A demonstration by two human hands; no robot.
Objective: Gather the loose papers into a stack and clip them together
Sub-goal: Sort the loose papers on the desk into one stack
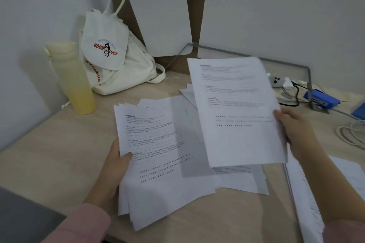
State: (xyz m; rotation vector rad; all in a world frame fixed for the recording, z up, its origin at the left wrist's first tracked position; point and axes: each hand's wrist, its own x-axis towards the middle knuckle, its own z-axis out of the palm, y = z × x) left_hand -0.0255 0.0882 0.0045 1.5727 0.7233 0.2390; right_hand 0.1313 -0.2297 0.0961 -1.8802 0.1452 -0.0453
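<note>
A fanned stack of printed white papers (162, 163) lies on the light wooden desk (59, 144). My left hand (118, 162) pinches the stack's left edge, thumb on top. My right hand (294, 128) holds a single printed sheet (237, 112) by its right edge, lifted above the right part of the stack and casting a shadow on it. More loose sheets (241, 179) lie under the lifted sheet, and others (304, 193) lie beneath my right forearm. No clip is visible.
A pale yellow bottle (73, 79) and a white canvas bag (116, 59) stand at the back left. At the back right are a grey metal frame (308, 77), a blue stapler-like object (322, 100), a power strip and cables (349, 134).
</note>
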